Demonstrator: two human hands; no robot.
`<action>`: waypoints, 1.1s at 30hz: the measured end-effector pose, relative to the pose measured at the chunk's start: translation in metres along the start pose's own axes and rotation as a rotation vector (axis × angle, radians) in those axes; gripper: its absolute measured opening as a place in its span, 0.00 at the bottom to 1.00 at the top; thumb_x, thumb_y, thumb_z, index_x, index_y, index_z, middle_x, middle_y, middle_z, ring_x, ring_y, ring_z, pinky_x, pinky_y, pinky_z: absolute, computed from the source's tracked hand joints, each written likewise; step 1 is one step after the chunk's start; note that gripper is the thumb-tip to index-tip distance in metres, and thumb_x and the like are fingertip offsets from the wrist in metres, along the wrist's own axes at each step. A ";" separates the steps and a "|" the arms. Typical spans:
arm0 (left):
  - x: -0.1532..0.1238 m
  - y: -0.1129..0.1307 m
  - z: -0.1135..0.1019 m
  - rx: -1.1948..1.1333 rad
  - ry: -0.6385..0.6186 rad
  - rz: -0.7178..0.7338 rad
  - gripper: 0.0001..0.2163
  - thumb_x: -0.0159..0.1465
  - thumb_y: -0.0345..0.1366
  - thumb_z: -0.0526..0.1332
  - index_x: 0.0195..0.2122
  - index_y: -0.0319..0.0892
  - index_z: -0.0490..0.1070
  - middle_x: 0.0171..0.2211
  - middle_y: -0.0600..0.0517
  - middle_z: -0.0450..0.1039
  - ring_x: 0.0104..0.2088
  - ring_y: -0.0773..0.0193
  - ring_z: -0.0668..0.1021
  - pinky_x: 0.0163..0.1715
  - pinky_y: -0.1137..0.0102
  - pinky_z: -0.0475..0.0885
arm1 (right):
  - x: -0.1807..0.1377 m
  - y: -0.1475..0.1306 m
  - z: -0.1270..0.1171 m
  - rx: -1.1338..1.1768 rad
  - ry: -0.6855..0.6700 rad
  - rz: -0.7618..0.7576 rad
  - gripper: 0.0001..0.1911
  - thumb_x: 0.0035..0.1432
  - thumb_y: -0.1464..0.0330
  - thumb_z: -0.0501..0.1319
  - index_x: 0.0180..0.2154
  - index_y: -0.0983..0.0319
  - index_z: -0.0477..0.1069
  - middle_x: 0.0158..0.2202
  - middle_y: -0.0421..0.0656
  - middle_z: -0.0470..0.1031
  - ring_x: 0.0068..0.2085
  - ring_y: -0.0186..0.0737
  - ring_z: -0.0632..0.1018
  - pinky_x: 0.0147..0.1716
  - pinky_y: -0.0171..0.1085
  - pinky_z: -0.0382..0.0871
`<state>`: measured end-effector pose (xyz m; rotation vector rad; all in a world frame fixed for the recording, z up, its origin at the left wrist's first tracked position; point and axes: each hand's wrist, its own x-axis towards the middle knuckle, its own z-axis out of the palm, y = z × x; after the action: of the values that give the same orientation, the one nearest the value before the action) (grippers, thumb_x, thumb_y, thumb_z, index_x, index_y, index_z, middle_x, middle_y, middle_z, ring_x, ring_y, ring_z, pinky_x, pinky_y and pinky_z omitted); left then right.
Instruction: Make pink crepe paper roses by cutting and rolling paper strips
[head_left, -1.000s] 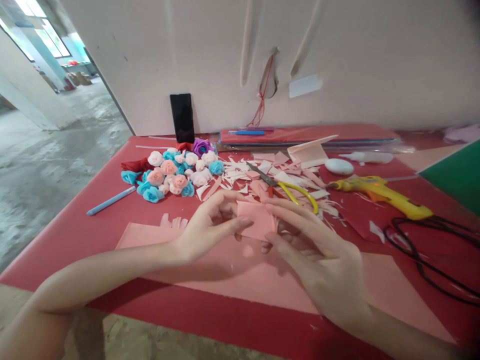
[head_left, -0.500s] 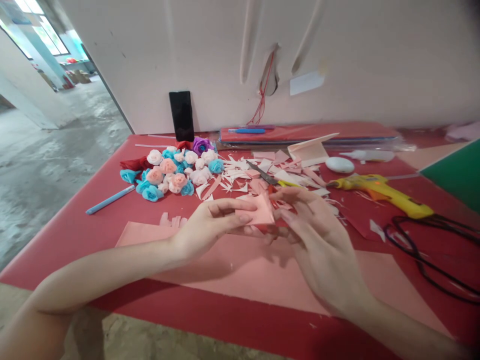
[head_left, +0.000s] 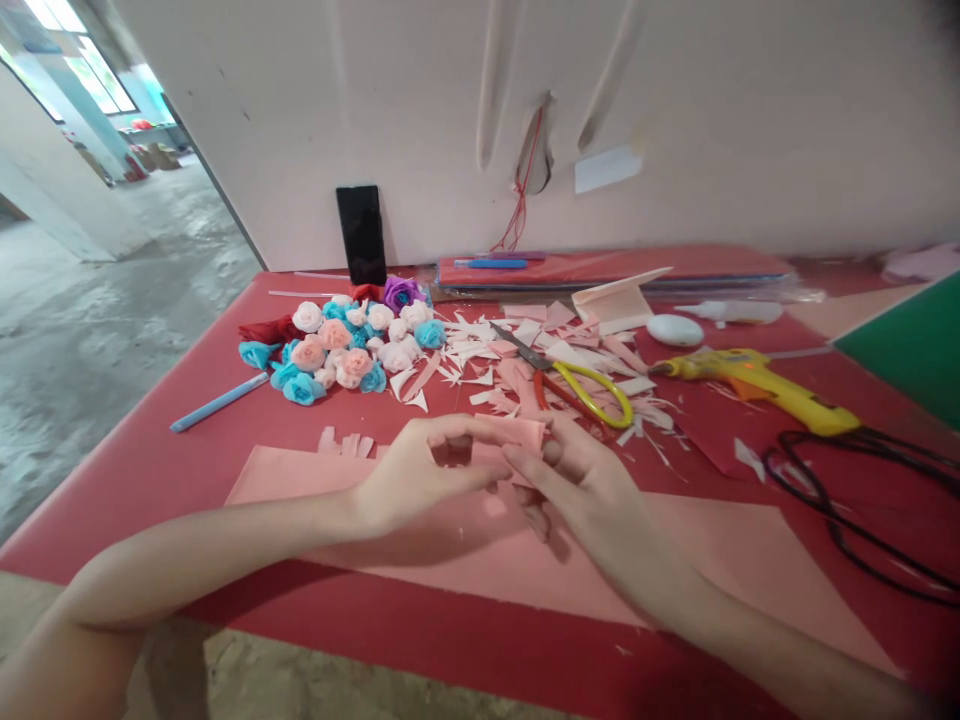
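Between my hands is a small folded piece of pink paper [head_left: 517,432], held above a large pink sheet [head_left: 720,545] on the red tabletop. My left hand [head_left: 420,470] grips its left side with thumb and fingers. Pinching the right end of the paper is my right hand [head_left: 581,475]; its lower fingers are partly hidden. Just beyond the hands lie scissors [head_left: 592,392] with yellow and orange handles, blades resting on a heap of pink and white paper scraps [head_left: 476,350].
Paper roses [head_left: 337,345] cluster at the left, near a blue stick [head_left: 219,402]. A black phone [head_left: 362,235] leans against the white wall. At the right lie a yellow glue gun [head_left: 757,383] with a black cord [head_left: 825,500], a white oval object [head_left: 675,330] and a small bottle [head_left: 739,313].
My right hand has moved left and down, uncovering the scissors' handles. The pink paper has turned and now shows a narrower face, with the fingers shifted on it.
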<state>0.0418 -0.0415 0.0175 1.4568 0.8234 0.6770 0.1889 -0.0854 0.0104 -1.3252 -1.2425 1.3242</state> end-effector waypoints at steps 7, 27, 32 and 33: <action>0.004 -0.008 -0.001 0.062 0.052 -0.012 0.12 0.52 0.31 0.63 0.39 0.41 0.74 0.42 0.48 0.75 0.31 0.67 0.77 0.33 0.72 0.72 | 0.022 -0.004 -0.031 -0.632 0.282 -0.325 0.15 0.63 0.64 0.43 0.31 0.62 0.63 0.21 0.40 0.69 0.20 0.32 0.70 0.22 0.32 0.67; 0.007 -0.024 -0.005 -0.202 0.027 -0.141 0.13 0.51 0.36 0.65 0.39 0.45 0.74 0.34 0.51 0.77 0.24 0.69 0.77 0.36 0.70 0.72 | 0.070 0.023 -0.083 -0.982 0.342 -0.158 0.21 0.40 0.77 0.57 0.41 0.65 0.65 0.36 0.50 0.70 0.40 0.53 0.71 0.35 0.42 0.64; 0.008 -0.010 -0.009 -0.369 0.119 -0.061 0.11 0.51 0.31 0.65 0.37 0.46 0.75 0.21 0.57 0.73 0.20 0.76 0.72 0.26 0.78 0.69 | 0.068 0.009 -0.090 -0.590 0.300 -0.046 0.17 0.37 0.70 0.58 0.35 0.63 0.63 0.22 0.40 0.64 0.24 0.41 0.69 0.21 0.37 0.62; 0.008 -0.007 -0.010 -0.393 0.138 -0.052 0.11 0.51 0.30 0.65 0.37 0.46 0.75 0.19 0.58 0.71 0.19 0.77 0.71 0.23 0.80 0.68 | 0.065 0.004 -0.088 -0.489 0.262 -0.029 0.15 0.39 0.69 0.57 0.34 0.62 0.62 0.20 0.38 0.62 0.21 0.38 0.67 0.18 0.35 0.61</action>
<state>0.0375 -0.0293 0.0101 1.0401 0.7791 0.8534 0.2729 -0.0152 0.0028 -1.7461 -1.4427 0.8141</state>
